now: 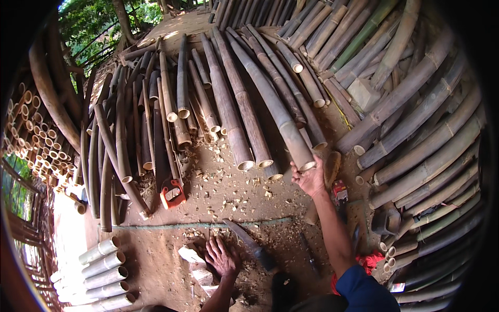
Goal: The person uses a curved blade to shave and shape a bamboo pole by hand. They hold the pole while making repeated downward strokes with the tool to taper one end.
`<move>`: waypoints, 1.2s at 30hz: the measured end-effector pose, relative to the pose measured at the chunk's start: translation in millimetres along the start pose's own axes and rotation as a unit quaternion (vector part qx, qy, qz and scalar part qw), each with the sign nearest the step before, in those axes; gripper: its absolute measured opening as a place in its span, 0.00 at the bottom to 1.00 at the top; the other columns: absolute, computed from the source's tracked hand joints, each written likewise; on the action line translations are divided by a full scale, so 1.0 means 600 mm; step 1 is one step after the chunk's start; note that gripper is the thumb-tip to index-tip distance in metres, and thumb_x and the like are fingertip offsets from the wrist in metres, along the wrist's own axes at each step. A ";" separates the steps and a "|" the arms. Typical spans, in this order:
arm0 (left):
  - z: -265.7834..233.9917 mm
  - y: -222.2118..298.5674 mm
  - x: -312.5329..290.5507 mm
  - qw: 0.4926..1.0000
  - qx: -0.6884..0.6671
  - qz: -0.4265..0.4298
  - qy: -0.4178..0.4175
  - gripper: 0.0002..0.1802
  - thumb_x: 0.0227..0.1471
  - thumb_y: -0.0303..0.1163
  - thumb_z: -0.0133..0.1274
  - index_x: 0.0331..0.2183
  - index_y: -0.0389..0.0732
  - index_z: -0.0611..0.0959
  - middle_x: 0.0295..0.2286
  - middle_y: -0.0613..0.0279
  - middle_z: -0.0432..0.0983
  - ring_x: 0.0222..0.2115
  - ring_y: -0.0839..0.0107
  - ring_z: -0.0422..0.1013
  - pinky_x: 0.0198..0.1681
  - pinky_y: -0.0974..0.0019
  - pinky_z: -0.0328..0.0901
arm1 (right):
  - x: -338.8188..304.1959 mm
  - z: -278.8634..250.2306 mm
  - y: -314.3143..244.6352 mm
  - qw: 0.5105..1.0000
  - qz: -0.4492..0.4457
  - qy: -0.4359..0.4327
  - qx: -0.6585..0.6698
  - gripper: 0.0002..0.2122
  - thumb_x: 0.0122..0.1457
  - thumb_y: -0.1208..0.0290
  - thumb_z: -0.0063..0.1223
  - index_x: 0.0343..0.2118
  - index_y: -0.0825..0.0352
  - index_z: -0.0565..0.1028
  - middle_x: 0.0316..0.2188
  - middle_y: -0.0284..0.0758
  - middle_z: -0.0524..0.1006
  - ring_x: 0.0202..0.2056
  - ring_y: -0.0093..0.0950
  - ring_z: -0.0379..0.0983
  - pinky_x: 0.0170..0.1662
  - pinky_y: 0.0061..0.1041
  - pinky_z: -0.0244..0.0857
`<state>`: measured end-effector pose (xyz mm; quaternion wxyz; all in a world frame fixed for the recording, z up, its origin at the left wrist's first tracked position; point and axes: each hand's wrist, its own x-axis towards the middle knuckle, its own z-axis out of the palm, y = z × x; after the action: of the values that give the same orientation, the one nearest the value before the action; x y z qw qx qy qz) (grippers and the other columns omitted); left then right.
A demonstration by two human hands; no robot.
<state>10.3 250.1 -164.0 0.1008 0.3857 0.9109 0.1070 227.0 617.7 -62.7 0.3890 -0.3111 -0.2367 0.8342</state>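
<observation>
My right hand (310, 178) is stretched forward with its fingers curled round the near end of a long grey-brown bamboo pole (278, 112). The pole runs away from me, beside other poles. My left hand (223, 258) lies flat with its fingers spread, by a pale, rough chopped block (204, 275), and seems to rest partly on it. Just right of that hand lies a machete (240, 234) with a broad blade and a dark handle. A thin dark tool (310, 255), perhaps a knife, is on the ground farther right.
A handsaw (173, 194) with an orange handle stands among bamboo poles at the left. Short cut bamboo tubes (106, 275) lie at the lower left. Long bamboo poles (431, 177) are stacked along the right. Wood chips (223, 195) litter the dirt, and red cloth (370, 261) lies by my right arm.
</observation>
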 end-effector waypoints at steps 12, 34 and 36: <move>0.011 0.008 -0.004 0.999 -0.027 0.016 0.036 0.40 0.65 0.52 0.47 0.71 0.44 0.62 0.71 0.52 0.54 0.74 0.49 0.45 0.71 0.34 0.41 | -0.051 0.103 -0.013 0.999 0.002 -0.039 0.020 0.38 0.59 0.32 0.52 0.43 0.74 0.77 0.31 0.37 0.79 0.30 0.29 0.74 0.39 0.35 0.73; -0.070 0.463 0.079 0.566 -0.668 -0.145 -0.461 0.46 0.44 0.48 0.76 0.55 0.29 0.75 0.43 0.45 0.80 0.42 0.52 0.79 0.48 0.50 0.76 | -0.906 0.096 0.142 0.769 0.087 0.232 -0.589 0.37 0.49 0.60 0.75 0.60 0.71 0.70 0.52 0.48 0.79 0.54 0.42 0.78 0.55 0.39 0.73; -0.070 0.451 0.031 0.554 -0.673 -0.153 -0.466 0.45 0.42 0.45 0.77 0.54 0.29 0.76 0.40 0.47 0.81 0.37 0.55 0.80 0.43 0.50 0.77 | -0.907 0.083 0.150 0.763 0.073 0.235 -0.598 0.37 0.49 0.60 0.75 0.60 0.71 0.69 0.53 0.48 0.79 0.54 0.42 0.78 0.55 0.40 0.73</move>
<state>170.5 442.5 -51.9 0.7562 0.0560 0.4447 0.4767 421.3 124.1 97.0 0.1056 -0.6828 -0.5654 0.4504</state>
